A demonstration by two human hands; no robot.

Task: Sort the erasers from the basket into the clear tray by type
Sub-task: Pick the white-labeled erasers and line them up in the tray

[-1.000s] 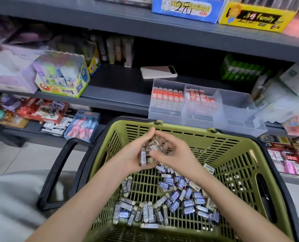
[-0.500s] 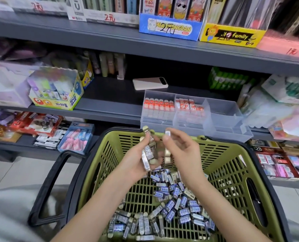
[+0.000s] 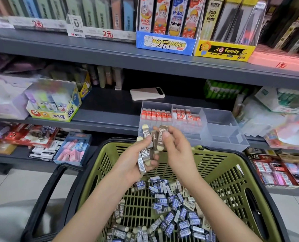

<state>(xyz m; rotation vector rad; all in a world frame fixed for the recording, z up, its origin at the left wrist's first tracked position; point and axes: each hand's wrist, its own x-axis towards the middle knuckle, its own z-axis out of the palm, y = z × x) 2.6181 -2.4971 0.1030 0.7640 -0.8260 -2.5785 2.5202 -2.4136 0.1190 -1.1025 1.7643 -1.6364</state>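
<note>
Gripping a fanned bundle of brown erasers (image 3: 144, 153) in the curled left hand (image 3: 133, 165), pinching the tallest between right hand (image 3: 177, 151) thumb and fingers, above the green basket (image 3: 223, 172) and just short of the clear tray (image 3: 222, 135). Best to square the bundle, keep to one type, then lower into the tray's empty right compartment. Raised higher and nearer the tray than half a second ago

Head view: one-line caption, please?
Left hand and right hand grip grey erasers over the green basket, in front of the clear tray part-filled with red erasers.
</note>
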